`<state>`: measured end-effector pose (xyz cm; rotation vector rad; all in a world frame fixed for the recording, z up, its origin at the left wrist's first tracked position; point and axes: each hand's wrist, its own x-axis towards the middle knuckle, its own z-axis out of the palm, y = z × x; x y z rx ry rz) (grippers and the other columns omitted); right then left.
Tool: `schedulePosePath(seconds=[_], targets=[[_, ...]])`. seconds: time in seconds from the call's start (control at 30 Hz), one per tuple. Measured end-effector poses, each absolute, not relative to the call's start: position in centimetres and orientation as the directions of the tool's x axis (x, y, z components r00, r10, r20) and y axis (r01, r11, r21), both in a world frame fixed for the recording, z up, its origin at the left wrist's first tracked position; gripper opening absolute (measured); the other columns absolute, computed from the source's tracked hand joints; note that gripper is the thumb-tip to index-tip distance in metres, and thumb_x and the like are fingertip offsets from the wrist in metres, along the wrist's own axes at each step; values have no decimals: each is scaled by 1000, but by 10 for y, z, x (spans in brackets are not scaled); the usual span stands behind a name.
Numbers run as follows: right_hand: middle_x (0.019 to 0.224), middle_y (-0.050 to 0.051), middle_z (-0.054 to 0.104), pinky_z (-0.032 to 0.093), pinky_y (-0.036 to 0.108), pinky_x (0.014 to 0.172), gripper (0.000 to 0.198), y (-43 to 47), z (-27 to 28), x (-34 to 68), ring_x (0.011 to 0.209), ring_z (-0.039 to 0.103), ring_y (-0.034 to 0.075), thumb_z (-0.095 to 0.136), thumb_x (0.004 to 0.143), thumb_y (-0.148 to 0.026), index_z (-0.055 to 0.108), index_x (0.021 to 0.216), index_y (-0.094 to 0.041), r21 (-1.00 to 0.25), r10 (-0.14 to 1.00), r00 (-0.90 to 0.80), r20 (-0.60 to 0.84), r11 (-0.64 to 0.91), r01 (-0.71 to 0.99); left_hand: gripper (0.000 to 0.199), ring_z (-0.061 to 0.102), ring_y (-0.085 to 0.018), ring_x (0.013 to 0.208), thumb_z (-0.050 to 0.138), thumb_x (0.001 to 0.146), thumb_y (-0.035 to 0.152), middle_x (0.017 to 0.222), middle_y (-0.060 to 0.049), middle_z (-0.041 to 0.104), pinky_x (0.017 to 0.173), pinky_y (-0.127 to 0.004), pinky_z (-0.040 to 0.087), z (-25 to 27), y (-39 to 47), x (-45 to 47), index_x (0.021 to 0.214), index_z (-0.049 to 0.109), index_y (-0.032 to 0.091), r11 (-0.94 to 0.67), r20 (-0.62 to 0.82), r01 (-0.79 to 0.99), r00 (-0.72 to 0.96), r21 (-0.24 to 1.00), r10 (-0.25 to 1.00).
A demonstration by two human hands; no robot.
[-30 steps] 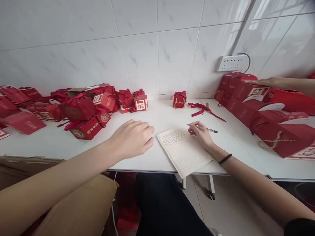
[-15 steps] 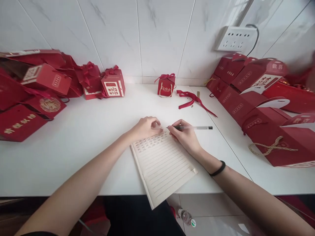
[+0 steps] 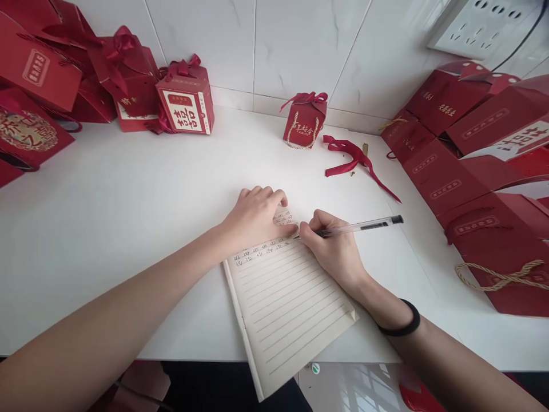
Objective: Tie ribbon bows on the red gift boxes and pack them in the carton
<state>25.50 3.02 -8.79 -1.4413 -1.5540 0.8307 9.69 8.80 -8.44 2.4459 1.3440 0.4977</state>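
Observation:
A lined notebook (image 3: 291, 309) lies tilted on the white table, its lower end reaching past the front edge. Several rows of small handwritten figures fill its upper part, and the lines below are blank. My left hand (image 3: 259, 220) rests palm down across the top of the page, thumb apart from the loosely bent fingers, holding nothing. With a black-capped clear pen (image 3: 364, 226) pinched between thumb and fingers, my right hand (image 3: 334, 246) leans on the page's right side. The pen's tip is close to the last written rows, near my left thumb.
A small red gift box (image 3: 305, 121) and a loose red ribbon (image 3: 354, 154) sit behind the notebook. Red boxes crowd the left (image 3: 184, 100) and the right (image 3: 458, 177). A white power strip (image 3: 476, 28) is on the tiled wall.
The view has moved closer and lower, so the hands and boxes look larger. The pen remains in my right hand, and its tip is at a slightly lower row. My left hand stays on the page.

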Motion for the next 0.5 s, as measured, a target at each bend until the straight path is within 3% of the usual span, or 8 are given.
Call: schedulePosePath(seconds=[0.5], targets=[[50, -6, 25, 20, 20, 42, 27, 31, -87, 254, 48, 22, 8, 49, 70, -20, 27, 55, -18, -887, 990, 22, 137, 112, 447, 46, 50, -23, 92, 59, 68, 56, 89, -4, 56, 84, -37, 31, -85, 84, 102, 92, 54, 18, -476, 149, 784, 457, 398, 877]])
